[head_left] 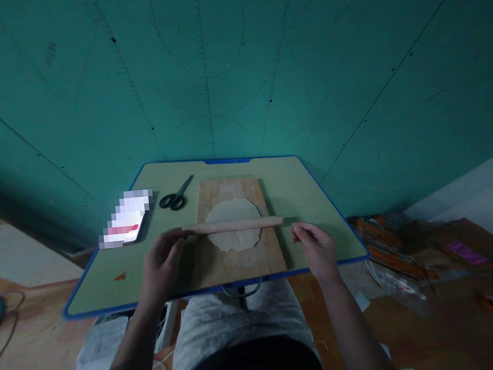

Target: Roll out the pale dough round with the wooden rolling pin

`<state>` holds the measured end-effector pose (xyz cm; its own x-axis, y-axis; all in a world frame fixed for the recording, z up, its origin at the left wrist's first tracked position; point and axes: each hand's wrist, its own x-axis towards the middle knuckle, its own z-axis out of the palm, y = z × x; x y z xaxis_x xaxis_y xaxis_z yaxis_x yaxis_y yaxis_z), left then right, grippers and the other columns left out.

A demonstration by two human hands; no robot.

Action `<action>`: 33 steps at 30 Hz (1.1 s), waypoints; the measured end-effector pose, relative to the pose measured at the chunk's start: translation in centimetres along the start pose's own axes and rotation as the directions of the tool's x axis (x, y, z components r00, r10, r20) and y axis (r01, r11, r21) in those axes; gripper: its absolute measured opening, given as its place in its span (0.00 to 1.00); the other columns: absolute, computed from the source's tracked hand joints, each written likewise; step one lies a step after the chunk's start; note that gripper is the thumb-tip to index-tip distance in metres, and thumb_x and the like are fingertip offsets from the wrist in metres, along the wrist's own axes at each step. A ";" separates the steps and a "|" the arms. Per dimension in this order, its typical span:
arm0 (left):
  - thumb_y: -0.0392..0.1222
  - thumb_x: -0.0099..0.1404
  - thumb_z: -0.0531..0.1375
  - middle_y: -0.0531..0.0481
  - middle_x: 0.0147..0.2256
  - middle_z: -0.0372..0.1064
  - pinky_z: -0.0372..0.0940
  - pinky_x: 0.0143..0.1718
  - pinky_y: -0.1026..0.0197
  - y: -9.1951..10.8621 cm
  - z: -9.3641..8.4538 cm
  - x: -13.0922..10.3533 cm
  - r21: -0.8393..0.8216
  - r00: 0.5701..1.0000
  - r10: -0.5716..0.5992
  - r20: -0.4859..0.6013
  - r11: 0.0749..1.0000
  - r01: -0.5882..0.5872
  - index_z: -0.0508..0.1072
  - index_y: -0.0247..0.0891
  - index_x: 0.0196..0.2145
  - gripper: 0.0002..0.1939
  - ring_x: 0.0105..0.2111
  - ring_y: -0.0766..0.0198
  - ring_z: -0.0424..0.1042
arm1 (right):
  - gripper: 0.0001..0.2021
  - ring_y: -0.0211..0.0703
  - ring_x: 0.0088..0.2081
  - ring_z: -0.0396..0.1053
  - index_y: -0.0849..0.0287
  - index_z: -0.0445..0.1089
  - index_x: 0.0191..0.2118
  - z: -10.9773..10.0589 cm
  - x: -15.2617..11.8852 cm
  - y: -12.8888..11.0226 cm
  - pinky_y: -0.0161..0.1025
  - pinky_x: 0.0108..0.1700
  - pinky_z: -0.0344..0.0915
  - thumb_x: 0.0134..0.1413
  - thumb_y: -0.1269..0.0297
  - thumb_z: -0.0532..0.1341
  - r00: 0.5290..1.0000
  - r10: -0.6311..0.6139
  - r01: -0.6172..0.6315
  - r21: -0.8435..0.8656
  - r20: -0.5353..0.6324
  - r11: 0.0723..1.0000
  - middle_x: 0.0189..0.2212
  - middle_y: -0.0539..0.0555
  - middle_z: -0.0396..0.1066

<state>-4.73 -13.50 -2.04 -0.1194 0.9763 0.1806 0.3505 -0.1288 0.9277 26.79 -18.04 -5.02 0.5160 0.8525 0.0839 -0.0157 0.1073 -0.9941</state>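
Note:
A thin wooden rolling pin (pixel 233 226) lies crosswise over a flat, roughly round sheet of dough (pixel 238 241) with a ragged edge. Beneath the dough is a wooden board (pixel 215 269) dusted with flour. My left hand (pixel 162 260) has its fingers and thumb closed at the pin's left end. Just beyond the right end, apart from the pin, my right hand (pixel 317 248) is closed in a pinch. Whatever is between those fingertips, if anything, is too small to tell.
Black-handled scissors (pixel 176 196) lie left of the board on the blue-rimmed table (pixel 318 201). A lit phone (pixel 128 219) is at the left edge, with a small orange scrap (pixel 120 276) nearer me. A green wall (pixel 240 121) rises behind. Clutter (pixel 392 252) covers the floor on the right.

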 end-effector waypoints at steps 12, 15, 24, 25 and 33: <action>0.53 0.58 0.57 0.44 0.40 0.77 0.69 0.48 0.52 -0.4 0.0 0.1 -0.009 1.000 0.006 0.008 1.000 -0.006 0.72 0.39 0.37 0.16 0.43 0.53 0.75 | 0.14 0.40 0.27 0.71 0.58 0.78 0.31 0.1 0.2 -0.1 0.42 0.35 0.69 0.40 0.55 0.73 0.997 -0.014 0.020 0.078 -0.072 0.997 0.26 0.52 0.77; 0.53 0.58 0.58 0.44 0.40 0.77 0.69 0.49 0.51 -0.5 0.0 0.1 -0.021 1.000 -0.001 0.011 1.000 0.001 0.72 0.38 0.37 0.16 0.43 0.53 0.75 | 0.14 0.40 0.27 0.71 0.59 0.78 0.30 -1.4 1.0 -0.5 0.42 0.34 0.69 0.39 0.56 0.73 0.983 -0.055 0.070 0.078 -0.173 0.995 0.25 0.52 0.77; 0.53 0.58 0.58 0.44 0.41 0.77 0.69 0.49 0.50 -0.6 0.1 0.1 -0.024 1.000 0.003 0.010 1.000 -0.002 0.72 0.39 0.36 0.15 0.44 0.52 0.75 | 0.15 0.40 0.24 0.70 0.59 0.76 0.25 -12.6 2.8 -2.3 0.40 0.29 0.70 0.28 0.59 0.75 0.791 -0.173 0.171 -0.059 -0.587 0.984 0.22 0.51 0.75; 0.53 0.58 0.58 0.44 0.42 0.77 0.68 0.49 0.50 -0.6 0.1 0.0 -0.026 1.000 0.001 0.010 1.000 0.000 0.72 0.39 0.36 0.15 0.44 0.52 0.75 | 0.15 0.40 0.24 0.71 0.58 0.76 0.25 -13.7 2.6 -2.3 0.40 0.29 0.70 0.26 0.59 0.76 0.772 -0.179 0.183 -0.055 -0.611 0.981 0.23 0.50 0.75; 0.52 0.58 0.57 0.44 0.41 0.77 0.69 0.49 0.51 -0.2 0.1 0.0 -0.028 1.000 0.009 0.022 1.000 -0.009 0.72 0.40 0.37 0.14 0.44 0.53 0.75 | 0.16 0.41 0.25 0.68 0.57 0.70 0.25 -18.8 2.1 1.8 0.42 0.27 0.68 0.31 0.54 0.73 0.744 -0.154 0.098 -0.122 -0.650 0.988 0.24 0.49 0.70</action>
<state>-4.76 -13.44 -2.27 -0.0958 0.9786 0.1822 0.3256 -0.1421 0.9348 43.98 -25.71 -7.89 0.9430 0.2855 0.1711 0.1396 0.1274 -0.9820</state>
